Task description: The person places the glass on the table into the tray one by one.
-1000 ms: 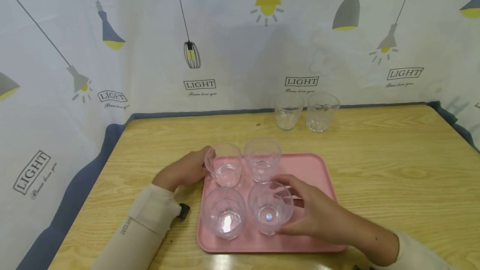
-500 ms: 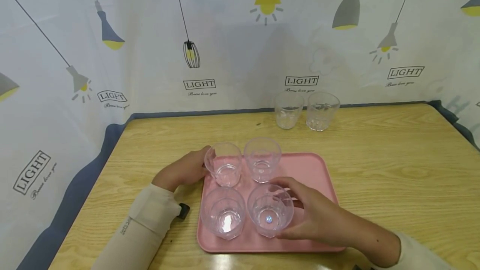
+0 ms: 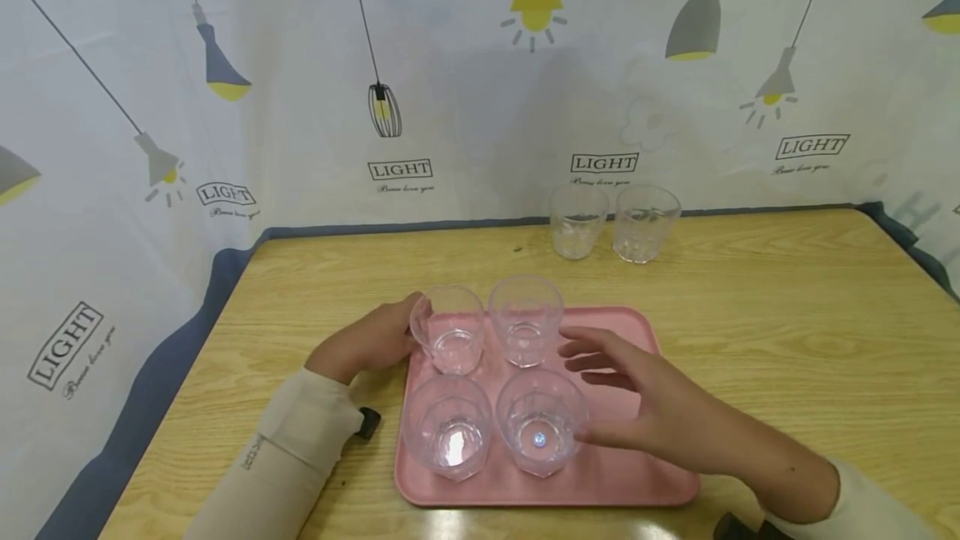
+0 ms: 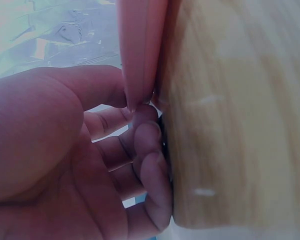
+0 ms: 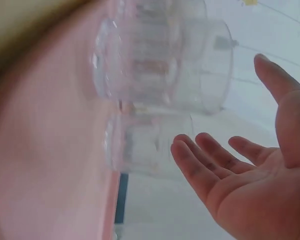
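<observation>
My left hand (image 3: 375,337) grips the left edge of a pink tray (image 3: 630,473). In the left wrist view its thumb and curled fingers meet at the tray's rim (image 4: 140,60). Clear cups stand upright in two rows on the tray: front left (image 3: 442,432), front right (image 3: 542,415), back left (image 3: 453,340) and back right (image 3: 525,319). Just right of the front right cup hovers my right hand (image 3: 648,407), fingers spread and holding nothing. The right wrist view shows its palm (image 5: 260,195) apart from the nearest cup (image 5: 160,65).
Two more clear cups, a left one (image 3: 576,227) and a right one (image 3: 645,225), stand at the table's back edge before a printed curtain (image 3: 480,107). Bare wooden tabletop (image 3: 810,340) extends right of the tray.
My right hand has let go of the front right cup and moved off to the right, its fingers spreading. The cup sits slightly nearer the tray's front. My left hand keeps its place.
</observation>
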### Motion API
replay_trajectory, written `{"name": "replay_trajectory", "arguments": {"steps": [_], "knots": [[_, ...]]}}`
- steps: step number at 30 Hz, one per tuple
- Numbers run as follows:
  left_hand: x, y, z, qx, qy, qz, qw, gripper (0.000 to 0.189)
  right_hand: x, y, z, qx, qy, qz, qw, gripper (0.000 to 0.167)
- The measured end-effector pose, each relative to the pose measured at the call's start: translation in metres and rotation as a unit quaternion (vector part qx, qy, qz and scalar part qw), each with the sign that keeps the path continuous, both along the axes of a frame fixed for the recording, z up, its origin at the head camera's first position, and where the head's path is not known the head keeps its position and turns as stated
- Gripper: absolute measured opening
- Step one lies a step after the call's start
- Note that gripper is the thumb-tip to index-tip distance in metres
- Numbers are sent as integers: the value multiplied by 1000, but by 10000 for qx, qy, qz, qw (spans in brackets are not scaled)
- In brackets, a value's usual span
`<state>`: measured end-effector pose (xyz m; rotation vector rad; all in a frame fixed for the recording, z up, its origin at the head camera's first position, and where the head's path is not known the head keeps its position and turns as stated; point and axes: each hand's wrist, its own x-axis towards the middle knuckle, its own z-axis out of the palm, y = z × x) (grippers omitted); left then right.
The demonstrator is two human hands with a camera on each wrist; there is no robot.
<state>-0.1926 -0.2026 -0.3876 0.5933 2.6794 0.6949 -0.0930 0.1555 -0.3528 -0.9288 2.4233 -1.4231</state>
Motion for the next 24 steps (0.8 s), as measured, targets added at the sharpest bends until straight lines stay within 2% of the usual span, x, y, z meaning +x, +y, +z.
{"name": "replay_trajectory", "arguments": {"steps": [6,12,18,24], "knots": [[1,0,0,-33,4,-15,10000,25,-16,13,11,-6,562,-566,9968,69],[-1,-1,-1,2,-60,20,10000,26,-36,30,8,107,805,-1317,9880,63],[0,-2,-3,63,-79,64,9999,32,-58,42,1,267,852,-1874,9782,62],[0,-1,-3,66,-122,109,9998,30,-78,55,-4,348,516,-2220,9731,64]]}}
